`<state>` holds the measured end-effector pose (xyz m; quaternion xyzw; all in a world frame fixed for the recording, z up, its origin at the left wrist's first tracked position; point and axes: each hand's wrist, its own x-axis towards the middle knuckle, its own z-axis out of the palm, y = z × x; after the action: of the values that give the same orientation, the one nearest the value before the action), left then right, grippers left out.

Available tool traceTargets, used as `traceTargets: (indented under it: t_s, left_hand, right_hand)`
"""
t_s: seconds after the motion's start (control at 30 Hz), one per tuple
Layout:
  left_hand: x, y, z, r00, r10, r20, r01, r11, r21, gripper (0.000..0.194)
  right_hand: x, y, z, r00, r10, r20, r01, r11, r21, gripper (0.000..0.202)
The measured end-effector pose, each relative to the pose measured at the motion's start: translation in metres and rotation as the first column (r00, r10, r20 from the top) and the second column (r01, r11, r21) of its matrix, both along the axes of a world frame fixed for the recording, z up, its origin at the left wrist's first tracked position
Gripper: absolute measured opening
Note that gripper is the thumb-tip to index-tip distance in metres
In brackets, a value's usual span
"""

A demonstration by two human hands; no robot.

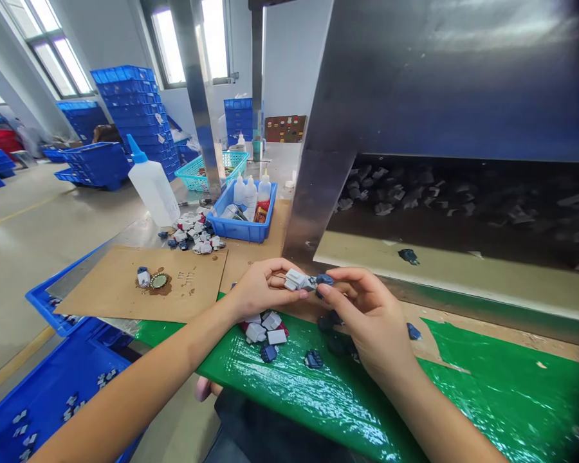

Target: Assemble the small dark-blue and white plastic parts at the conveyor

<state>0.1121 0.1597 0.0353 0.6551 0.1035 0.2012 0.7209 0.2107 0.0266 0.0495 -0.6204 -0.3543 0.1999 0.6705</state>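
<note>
Over the glossy green worktop (299,379), the left hand (260,288) pinches a blocky white plastic piece (295,279), the right hand (379,315) a lumpy dark-blue plastic part (324,279); a slack grip could drop either.

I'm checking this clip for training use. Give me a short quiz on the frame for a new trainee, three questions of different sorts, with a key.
1. Multiple choice: what does the left hand hold?
A. A bottle cap
B. A white part
C. A pen

2. True or false: the big bottle has a blue nozzle.

3. Fill in the missing word: just below the hands, loose white and dark blue parts lie on a ____ sheet.

Key: 1. B; 2. True; 3. green
</note>
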Motion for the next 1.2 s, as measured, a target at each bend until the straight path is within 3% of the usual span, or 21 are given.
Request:
traceTargets:
  t_s: [0.13,0.27,0.47,0.63,0.93,1.2]
  left_hand:
    - [0.000,0.000,0.000,1.000,0.008,0.007,-0.008,1.000,0.019,0.031]
    - [0.000,0.001,-0.001,1.000,-0.009,0.019,0.008,0.999,0.045,0.029]
    - [-0.003,0.000,0.003,1.000,-0.001,0.014,-0.001,0.990,0.138,0.026]
    - [-0.006,0.002,0.002,1.000,-0.006,-0.012,0.009,0.977,0.212,0.021]
    - [-0.010,0.003,-0.004,0.994,-0.094,0.049,0.074,0.947,0.313,0.015]
    - [-0.010,0.002,-0.009,0.994,-0.052,0.095,0.009,0.913,0.408,0.014]
  right_hand:
    - [0.003,0.001,-0.003,0.999,0.007,0.049,-0.007,1.000,-0.001,0.021]
    - [0.006,0.000,-0.005,0.966,-0.029,0.257,0.022,0.999,0.033,0.014]
    - [0.009,-0.004,0.000,0.839,-0.051,0.541,0.070,0.997,-0.014,0.009]
    - [0.010,-0.006,0.001,0.715,0.010,0.699,0.027,0.999,-0.042,0.006]
    - [0.014,-0.006,-0.008,0.694,0.067,0.717,-0.016,0.997,-0.077,0.005]
    - [0.010,-0.005,-0.009,0.724,0.074,0.686,-0.003,0.994,-0.105,0.007]
